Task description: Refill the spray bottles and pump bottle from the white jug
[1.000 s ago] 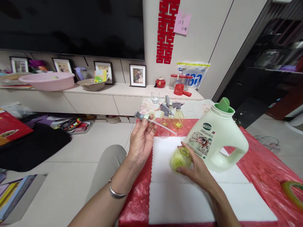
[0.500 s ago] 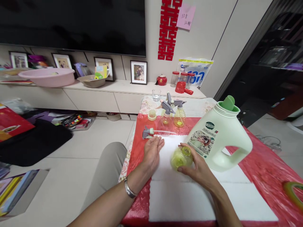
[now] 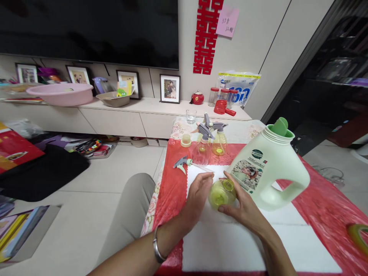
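My right hand (image 3: pixel 244 209) grips a yellow-green transparent spray bottle (image 3: pixel 219 196) over the white sheet. The bottle has no spray head on, and its open neck tips up toward the right. Fingers stretched out, my left hand (image 3: pixel 197 197) is just left of the bottle; whether it touches is hard to tell. A grey trigger spray head (image 3: pixel 183 163) with its thin tube lies beyond my left hand. A big pale green jug (image 3: pixel 267 172), uncapped with a green piece at its mouth, stands right of the bottle.
Behind stand a clear pink spray bottle (image 3: pixel 200 152), a yellow spray bottle (image 3: pixel 219 144) and a pale cap (image 3: pixel 186 140). A drinking glass (image 3: pixel 191 116) is at the table's far edge. A roll of tape (image 3: pixel 358 235) lies at the right on the red cloth (image 3: pixel 169 203).
My left hand has moved right, up to the bottle. The spray head has turned, its trigger now showing clearly. My right hand still holds the bottle in nearly the same place.
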The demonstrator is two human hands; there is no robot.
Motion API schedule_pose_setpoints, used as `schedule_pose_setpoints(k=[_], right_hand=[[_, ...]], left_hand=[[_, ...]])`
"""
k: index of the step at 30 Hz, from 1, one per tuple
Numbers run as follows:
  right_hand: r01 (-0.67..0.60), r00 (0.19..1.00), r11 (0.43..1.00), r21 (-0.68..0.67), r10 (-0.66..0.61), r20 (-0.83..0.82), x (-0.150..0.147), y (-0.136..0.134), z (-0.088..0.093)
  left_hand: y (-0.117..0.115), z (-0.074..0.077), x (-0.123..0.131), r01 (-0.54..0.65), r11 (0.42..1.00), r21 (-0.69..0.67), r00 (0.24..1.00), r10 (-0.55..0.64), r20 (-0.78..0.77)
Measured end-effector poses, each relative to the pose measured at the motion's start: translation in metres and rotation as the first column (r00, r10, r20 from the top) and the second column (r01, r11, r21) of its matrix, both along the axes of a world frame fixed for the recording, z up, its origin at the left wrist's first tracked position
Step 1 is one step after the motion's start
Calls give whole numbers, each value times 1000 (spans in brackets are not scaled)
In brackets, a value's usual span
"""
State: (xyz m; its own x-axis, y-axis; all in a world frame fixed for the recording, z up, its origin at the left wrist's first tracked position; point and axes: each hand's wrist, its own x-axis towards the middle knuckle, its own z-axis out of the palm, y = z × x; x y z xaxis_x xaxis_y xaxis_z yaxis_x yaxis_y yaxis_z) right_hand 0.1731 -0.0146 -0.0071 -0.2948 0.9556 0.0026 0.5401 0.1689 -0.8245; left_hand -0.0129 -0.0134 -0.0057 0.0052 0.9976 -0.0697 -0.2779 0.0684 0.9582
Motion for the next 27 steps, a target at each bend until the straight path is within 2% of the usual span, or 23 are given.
schedule_pose_setpoints(k=[3, 5, 10, 12, 13, 14, 15, 16, 18, 19, 20, 22, 25, 27], right_hand=[[21, 999, 1000, 23, -22, 42, 3, -1, 1], [28, 999, 999, 43, -30, 45, 8, -3, 5], [1, 1000, 1000, 11, -1, -8, 50, -21, 29], [0, 992, 1000, -3, 0, -125, 75, -32, 40], [43, 975, 998, 43, -33, -221, 87, -37, 44], [129, 933, 984, 123, -79, -351, 96, -41, 47], [269, 856, 944, 189, -145, -496, 104, -43, 49], [428, 750, 877, 219, -209, -628, 109, -43, 50], [677, 526, 719, 155, -326, -786, 114, -39, 48], [737, 455, 668, 106, -374, -808, 114, -36, 45], [764, 422, 641, 69, -416, -806, 113, -31, 41], [753, 439, 657, 34, -464, -770, 110, -23, 32], [706, 520, 707, 28, -492, -698, 107, -13, 19], [692, 557, 721, 27, -510, -656, 107, -9, 13]], left_hand=[[-9, -3, 4, 178, 953, 245, 971, -130, -201], [-10, -9, 7, 243, 919, 311, 942, -147, -303], [-7, -22, 12, 282, 944, 171, 899, -198, -390], [-6, -22, 11, 291, 949, 123, 887, -220, -406], [-5, -21, 11, 292, 951, 105, 880, -224, -419], [-5, -21, 11, 290, 952, 94, 874, -223, -432], [-5, -20, 11, 286, 954, 90, 869, -219, -444], [-5, -20, 12, 278, 956, 92, 867, -209, -452], [-4, -19, 13, 253, 961, 110, 871, -176, -459], [-3, -19, 13, 230, 965, 123, 877, -150, -457], [-2, -20, 13, 203, 970, 136, 884, -121, -452], [0, -20, 11, 147, 977, 151, 894, -66, -444], [3, -22, 9, 94, 984, 151, 892, -16, -452], [5, -25, 9, 83, 984, 160, 881, 3, -472]])
